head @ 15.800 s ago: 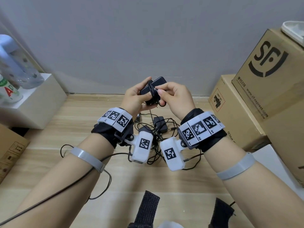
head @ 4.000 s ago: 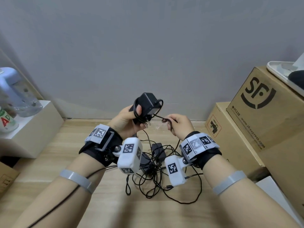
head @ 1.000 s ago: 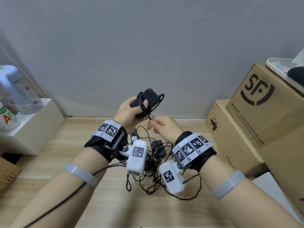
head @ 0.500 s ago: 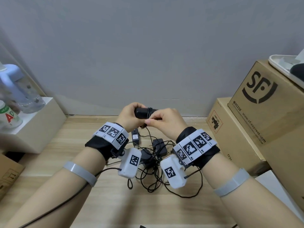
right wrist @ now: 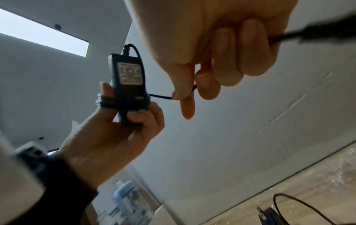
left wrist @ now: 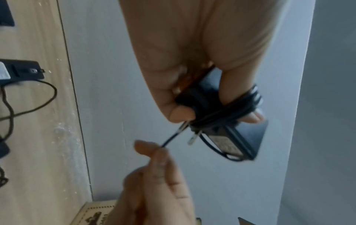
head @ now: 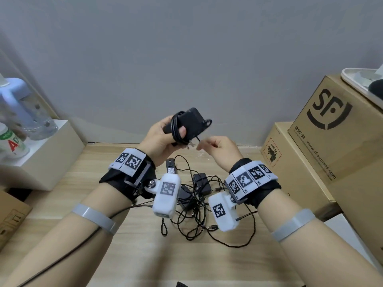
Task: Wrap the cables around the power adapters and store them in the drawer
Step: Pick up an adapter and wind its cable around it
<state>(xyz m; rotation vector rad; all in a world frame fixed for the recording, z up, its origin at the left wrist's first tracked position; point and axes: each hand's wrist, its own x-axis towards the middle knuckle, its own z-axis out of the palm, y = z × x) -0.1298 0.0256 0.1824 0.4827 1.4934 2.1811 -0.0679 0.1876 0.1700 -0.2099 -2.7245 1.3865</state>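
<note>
My left hand (head: 163, 134) grips a black power adapter (head: 191, 122) held up above the floor, thumb pressing several turns of its black cable (head: 176, 129) against the body. The adapter (left wrist: 231, 134) shows its label and plug prongs in the left wrist view. My right hand (head: 215, 145), just to the right, pinches the free end of that cable (right wrist: 161, 96) between thumb and forefinger, the short stretch taut to the adapter (right wrist: 130, 85). Below the hands several more black adapters (head: 202, 182) lie in a tangle of cables (head: 196, 214). No drawer is in view.
Cardboard boxes (head: 331, 129) stack up on the right, a white tray (head: 362, 79) on top. A white box (head: 43, 158) at left carries a blue-capped jug (head: 18, 108) and a bottle (head: 11, 143). A grey wall closes the back; wooden floor (head: 145, 255) lies in front.
The adapter has tipped up from level in front of the hands. My right hand has come off it and drawn the cable end out to the right.
</note>
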